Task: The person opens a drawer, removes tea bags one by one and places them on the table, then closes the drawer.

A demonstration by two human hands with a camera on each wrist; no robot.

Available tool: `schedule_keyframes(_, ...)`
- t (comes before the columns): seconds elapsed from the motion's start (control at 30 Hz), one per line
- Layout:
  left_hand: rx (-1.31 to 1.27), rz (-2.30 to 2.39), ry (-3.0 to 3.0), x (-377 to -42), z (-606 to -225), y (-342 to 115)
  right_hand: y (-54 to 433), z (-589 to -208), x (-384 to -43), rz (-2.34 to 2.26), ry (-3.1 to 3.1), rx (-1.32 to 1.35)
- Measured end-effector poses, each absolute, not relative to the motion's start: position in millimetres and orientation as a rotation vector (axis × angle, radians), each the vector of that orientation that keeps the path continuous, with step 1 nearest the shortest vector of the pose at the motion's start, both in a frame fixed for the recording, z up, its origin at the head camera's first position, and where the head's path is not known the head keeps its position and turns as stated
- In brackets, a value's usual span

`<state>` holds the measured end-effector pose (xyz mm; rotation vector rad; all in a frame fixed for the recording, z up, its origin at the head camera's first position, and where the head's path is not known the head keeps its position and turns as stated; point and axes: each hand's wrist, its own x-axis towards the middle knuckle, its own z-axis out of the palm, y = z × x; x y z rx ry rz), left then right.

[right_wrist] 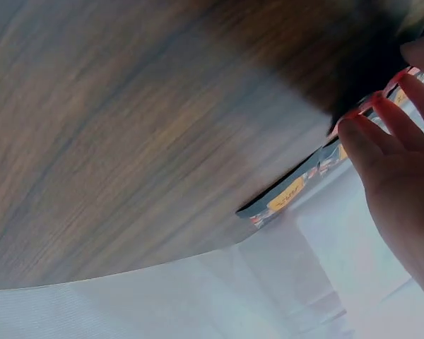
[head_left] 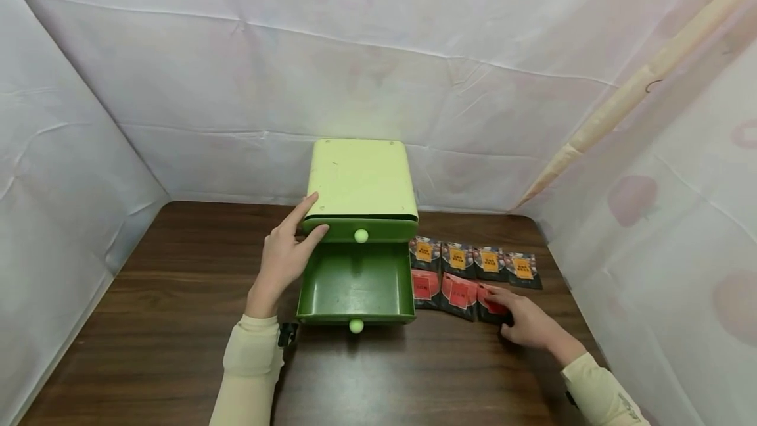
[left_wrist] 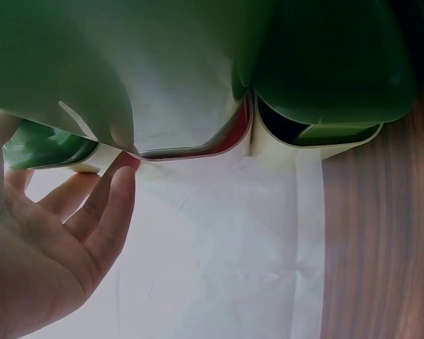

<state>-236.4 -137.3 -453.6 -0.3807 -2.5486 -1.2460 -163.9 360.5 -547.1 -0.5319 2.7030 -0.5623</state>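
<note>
A small drawer cabinet (head_left: 362, 173) with a pale yellow-green top stands at the back of the table. Its upper drawer (head_left: 390, 230) juts out slightly; the green drawer below it (head_left: 355, 281) is pulled well out, its inside bare. My left hand (head_left: 282, 258) rests at the cabinet's left front corner, thumb on the upper drawer's front, index finger on the top edge. In the left wrist view, the other fingers lie lightly along the side. My right hand (head_left: 529, 322) pinches the rightmost red-and-black packet (head_left: 489, 307), fingertips on its face and thumb by its lower right corner.
Two more red packets (head_left: 458, 293) lie left of that one, close to the cabinet. Behind them runs a row of several black packets with orange labels (head_left: 489, 260). The dark wooden table (head_left: 177, 321) is bordered by pale hanging sheets (head_left: 195, 71) behind and on both sides.
</note>
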Motion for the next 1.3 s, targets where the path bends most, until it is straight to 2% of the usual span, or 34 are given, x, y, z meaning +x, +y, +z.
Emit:
schedule_keyframes(0.4,-0.368,-1.238,-2.543,-235.0,-455.1,-138.0,350.3,-534.5,-162.7,-0.493,2.888,-0.581)
schedule_keyframes(0.7,-0.371,-1.258,-2.54,-235.9,-451.9,-137.4,318.2,-498.6,-150.6,-0.532,3.087,-0.434)
schedule_keyframes(1.3,-0.343,-1.336,-2.555,-237.2,-448.7,-134.0,237.0,-458.0,-119.9,-0.575,3.252,-0.799)
